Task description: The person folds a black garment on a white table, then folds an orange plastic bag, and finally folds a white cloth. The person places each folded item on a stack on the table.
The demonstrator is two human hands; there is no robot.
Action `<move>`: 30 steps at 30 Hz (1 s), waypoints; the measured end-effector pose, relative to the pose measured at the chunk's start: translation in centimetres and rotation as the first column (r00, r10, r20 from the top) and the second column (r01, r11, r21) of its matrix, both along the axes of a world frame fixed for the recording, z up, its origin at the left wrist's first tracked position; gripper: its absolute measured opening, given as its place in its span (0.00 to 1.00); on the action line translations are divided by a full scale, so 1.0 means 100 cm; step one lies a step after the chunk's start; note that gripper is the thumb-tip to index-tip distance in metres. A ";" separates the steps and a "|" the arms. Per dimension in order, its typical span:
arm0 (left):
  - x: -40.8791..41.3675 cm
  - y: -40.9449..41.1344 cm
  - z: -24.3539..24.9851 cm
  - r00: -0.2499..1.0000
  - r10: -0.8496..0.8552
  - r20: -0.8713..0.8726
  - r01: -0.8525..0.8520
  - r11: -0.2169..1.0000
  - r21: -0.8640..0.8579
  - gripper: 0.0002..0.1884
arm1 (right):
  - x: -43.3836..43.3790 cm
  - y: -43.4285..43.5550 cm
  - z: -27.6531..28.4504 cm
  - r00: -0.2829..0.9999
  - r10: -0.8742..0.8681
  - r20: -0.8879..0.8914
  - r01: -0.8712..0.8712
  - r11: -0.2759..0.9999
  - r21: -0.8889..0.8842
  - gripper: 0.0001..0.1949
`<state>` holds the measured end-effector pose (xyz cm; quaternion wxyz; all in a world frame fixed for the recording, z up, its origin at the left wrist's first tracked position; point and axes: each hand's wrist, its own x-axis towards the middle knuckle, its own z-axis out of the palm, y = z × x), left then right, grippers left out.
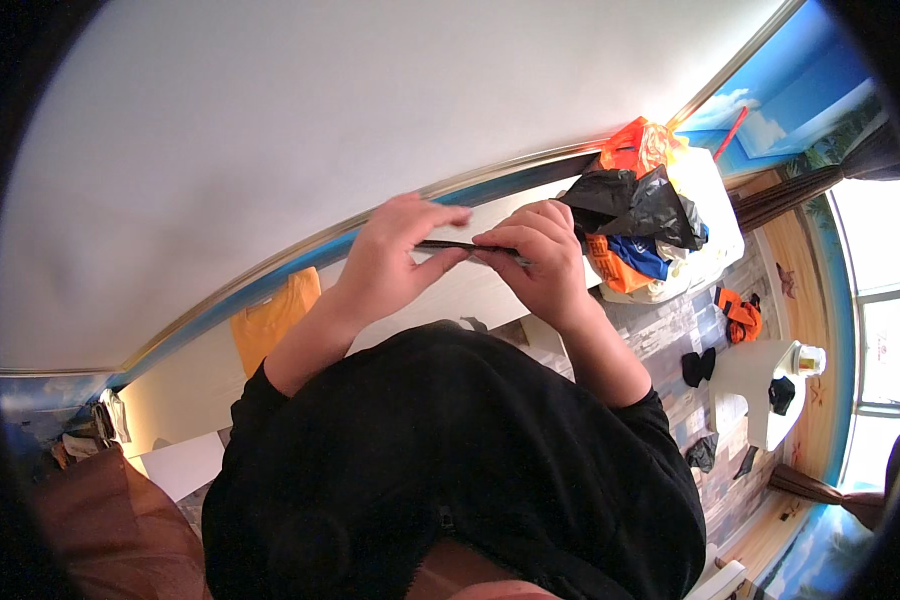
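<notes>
A thin, flat black strip (450,245), seen nearly edge-on, spans the gap between my two hands; its material is not clear. My right hand (544,251) pinches its right part between thumb and fingers. The strip's left end runs into the crook of my left hand (394,255). My left thumb lies just below the strip, while the blurred fingers are raised above it. Whether hidden fingers grip that end cannot be seen. Below both hands is a long pale tabletop (412,300), partly covered by my arms and black top.
An orange-yellow folded cloth or bag (274,311) lies left on the tabletop. To the right, black plastic bags (630,199) and orange and blue bags heap on a white container (720,214). A white stool (776,420) stands on the floor near scattered black pieces. Brown fabric (120,525) hangs lower left.
</notes>
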<state>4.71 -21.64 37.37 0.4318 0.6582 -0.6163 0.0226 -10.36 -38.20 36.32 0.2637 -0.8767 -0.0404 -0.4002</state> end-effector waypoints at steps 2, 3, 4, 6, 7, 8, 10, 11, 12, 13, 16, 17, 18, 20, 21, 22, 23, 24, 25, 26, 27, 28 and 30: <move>-0.004 0.002 -0.002 0.991 -0.039 -0.125 0.048 0.997 0.067 0.16 | -0.001 -0.001 -0.001 1.000 -0.010 0.004 0.010 0.998 0.059 0.13; -0.006 0.002 -0.003 0.980 -0.057 -0.188 0.077 0.992 0.098 0.15 | -0.002 -0.001 -0.002 1.000 -0.017 0.004 0.016 0.996 0.089 0.14; -0.008 0.000 -0.006 0.987 -0.049 -0.153 0.050 0.999 0.007 0.12 | -0.003 -0.001 -0.002 1.000 -0.017 0.002 0.017 0.993 0.115 0.14; -0.011 0.000 -0.007 0.967 -0.029 -0.254 0.035 0.999 0.017 0.13 | -0.004 -0.001 -0.003 1.000 -0.018 -0.001 0.018 0.985 0.169 0.15; -0.012 0.000 -0.007 0.953 -0.018 -0.303 0.027 0.999 0.024 0.14 | -0.004 -0.002 -0.004 1.000 -0.020 0.007 0.019 0.987 0.158 0.15; -0.012 0.001 -0.004 0.943 -0.039 -0.330 0.055 0.998 0.040 0.15 | -0.005 -0.003 -0.005 1.000 -0.022 0.016 0.019 0.989 0.147 0.14; -0.012 0.001 -0.007 0.935 -0.069 -0.349 0.085 0.996 0.033 0.15 | -0.004 -0.005 -0.009 0.999 -0.009 0.039 0.003 0.990 0.140 0.13; -0.012 0.001 -0.007 0.930 -0.083 -0.358 0.099 0.995 0.029 0.15 | -0.004 -0.006 -0.012 0.999 0.004 0.053 -0.012 0.989 0.144 0.12; -0.013 0.001 -0.006 0.926 -0.089 -0.368 0.110 0.993 0.037 0.14 | -0.004 -0.007 -0.015 0.998 0.018 0.064 -0.027 0.989 0.148 0.11; -0.013 0.000 -0.005 0.921 -0.095 -0.378 0.121 0.992 0.046 0.13 | -0.004 -0.007 -0.014 0.997 0.018 0.069 -0.028 0.988 0.154 0.10; -0.016 -0.002 -0.002 0.908 -0.134 -0.398 0.152 0.988 0.014 0.10 | -0.004 -0.007 -0.012 0.997 0.021 0.069 -0.031 0.987 0.159 0.10; -0.017 -0.002 -0.002 0.903 -0.151 -0.402 0.162 0.987 -0.006 0.09 | -0.004 -0.007 -0.011 0.998 0.022 0.059 -0.031 0.988 0.152 0.10; -0.017 -0.001 -0.002 0.890 -0.148 -0.431 0.163 0.987 -0.002 0.08 | -0.004 -0.007 -0.011 0.999 0.023 0.049 -0.029 0.989 0.145 0.10; -0.016 -0.001 -0.002 0.862 -0.142 -0.487 0.164 0.986 0.004 0.07 | -0.005 -0.007 -0.012 0.999 0.027 0.046 -0.033 0.989 0.144 0.10; -0.016 0.000 -0.002 0.851 -0.132 -0.508 0.163 0.986 0.017 0.07 | -0.005 -0.006 -0.013 0.999 0.030 0.045 -0.036 0.989 0.143 0.10; -0.016 0.000 -0.001 0.840 -0.123 -0.528 0.163 0.986 0.030 0.08 | -0.005 -0.006 -0.014 0.999 0.030 0.042 -0.036 0.989 0.143 0.10; -0.016 0.001 -0.001 0.829 -0.113 -0.548 0.163 0.986 0.044 0.08 | -0.005 -0.006 -0.015 0.999 0.030 0.039 -0.035 0.989 0.142 0.10; -0.015 0.001 -0.002 0.839 -0.108 -0.533 0.156 0.987 0.045 0.08 | -0.005 -0.006 -0.015 0.999 0.030 0.037 -0.035 0.989 0.141 0.10; -0.015 0.001 -0.004 0.849 -0.103 -0.517 0.148 0.988 0.046 0.09 | -0.004 -0.004 -0.014 0.999 0.024 0.030 -0.028 0.987 0.159 0.10; -0.015 0.002 -0.005 0.859 -0.099 -0.502 0.141 0.989 0.047 0.09 | -0.004 -0.002 -0.012 1.000 0.018 0.023 -0.022 0.984 0.176 0.10; -0.015 0.002 -0.004 0.863 -0.104 -0.495 0.144 0.989 0.043 0.10 | -0.004 0.000 -0.011 1.000 0.010 0.016 -0.013 0.981 0.193 0.10; -0.017 0.003 -0.003 0.866 -0.109 -0.488 0.147 0.988 0.039 0.10 | -0.004 0.000 -0.011 1.000 0.017 0.001 -0.017 0.976 0.215 0.10; -0.018 0.003 -0.003 0.904 -0.115 -0.411 0.134 0.991 0.018 0.11 | -0.005 0.001 -0.011 0.999 0.033 -0.028 -0.024 0.965 0.260 0.09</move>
